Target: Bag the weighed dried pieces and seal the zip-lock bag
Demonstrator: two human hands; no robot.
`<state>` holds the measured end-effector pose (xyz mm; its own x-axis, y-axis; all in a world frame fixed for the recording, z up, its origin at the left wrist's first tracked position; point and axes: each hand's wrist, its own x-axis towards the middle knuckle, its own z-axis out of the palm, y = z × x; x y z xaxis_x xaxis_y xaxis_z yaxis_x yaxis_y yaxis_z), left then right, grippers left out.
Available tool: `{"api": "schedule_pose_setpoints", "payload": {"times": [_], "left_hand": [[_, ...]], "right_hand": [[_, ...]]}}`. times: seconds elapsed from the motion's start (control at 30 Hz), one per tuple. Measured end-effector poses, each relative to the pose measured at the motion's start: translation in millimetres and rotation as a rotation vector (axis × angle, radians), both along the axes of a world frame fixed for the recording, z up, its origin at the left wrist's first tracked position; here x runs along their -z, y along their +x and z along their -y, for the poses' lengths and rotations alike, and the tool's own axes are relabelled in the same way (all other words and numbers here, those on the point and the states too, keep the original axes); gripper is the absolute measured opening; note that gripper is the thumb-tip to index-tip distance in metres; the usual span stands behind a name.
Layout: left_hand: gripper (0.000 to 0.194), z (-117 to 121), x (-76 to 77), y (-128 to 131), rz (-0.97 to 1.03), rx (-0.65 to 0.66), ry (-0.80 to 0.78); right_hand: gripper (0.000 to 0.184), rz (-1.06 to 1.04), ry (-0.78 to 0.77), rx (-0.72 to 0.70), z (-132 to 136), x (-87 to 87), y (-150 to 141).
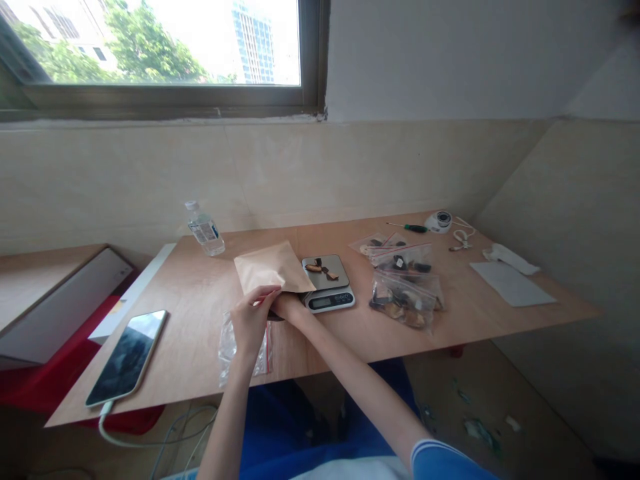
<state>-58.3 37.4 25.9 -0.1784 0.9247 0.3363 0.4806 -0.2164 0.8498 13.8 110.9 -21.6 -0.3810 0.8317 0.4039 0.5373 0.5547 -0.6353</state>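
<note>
A brown kraft paper bag (275,267) lies tilted over the table, its mouth towards me. My left hand (254,310) pinches the near edge of the bag's opening between thumb and fingers. Into that opening reaches my right hand (289,308); its fingers are hidden inside. Just right of the bag stands a digital kitchen scale (330,300) with a few dark brown dried pieces (321,270) on its plate. Beneath my left wrist, clear zip bags (227,350) with a red seal line lie flat.
Several zip bags of dried pieces (403,300) lie right of the scale. Behind are a water bottle (206,230), a green screwdriver (415,228) and a white dome camera (439,221). A charging phone (127,360) rests at left, white paper (513,283) at right.
</note>
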Motion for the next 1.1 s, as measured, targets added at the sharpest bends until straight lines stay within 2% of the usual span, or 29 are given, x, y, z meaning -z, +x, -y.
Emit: {"api": "schedule_pose_setpoints", "payload": {"times": [0.13,0.3,0.37,0.5,0.73,0.83,0.97,1.1], "left_hand": [[0.015,0.7,1.5,-0.7,0.000,0.013,0.008],[0.017,-2.4,3.3,-3.8,0.000,0.013,0.003],[0.017,-4.4,2.7,-4.4,-0.003,0.007,0.000],[0.015,-7.5,-2.1,-4.0,-0.027,0.002,0.013],[0.017,-15.4,-2.6,-14.3,-0.022,-0.036,0.005],[0.018,-18.4,1.4,-22.4,-0.009,-0.071,0.027],[0.018,-19.1,2.9,-26.5,-0.015,-0.092,0.040],[0.018,-17.0,0.6,-26.8,-0.033,-0.089,0.042]], "right_hand": [[0.019,0.104,-0.063,0.049,6.7,-3.7,6.7],[0.017,0.150,-0.098,0.151,39.0,-5.3,22.6],[0.017,0.138,-0.055,0.169,52.0,-6.8,30.0],[0.016,0.046,0.086,0.185,68.6,-13.4,43.7],[0.012,-0.264,0.103,0.159,87.9,-22.9,81.2],[0.013,-0.298,0.093,0.266,83.2,-18.3,105.0],[0.014,-0.239,0.047,0.385,57.2,-8.6,129.1],[0.015,-0.092,0.018,0.343,33.1,-4.1,138.3]]}}
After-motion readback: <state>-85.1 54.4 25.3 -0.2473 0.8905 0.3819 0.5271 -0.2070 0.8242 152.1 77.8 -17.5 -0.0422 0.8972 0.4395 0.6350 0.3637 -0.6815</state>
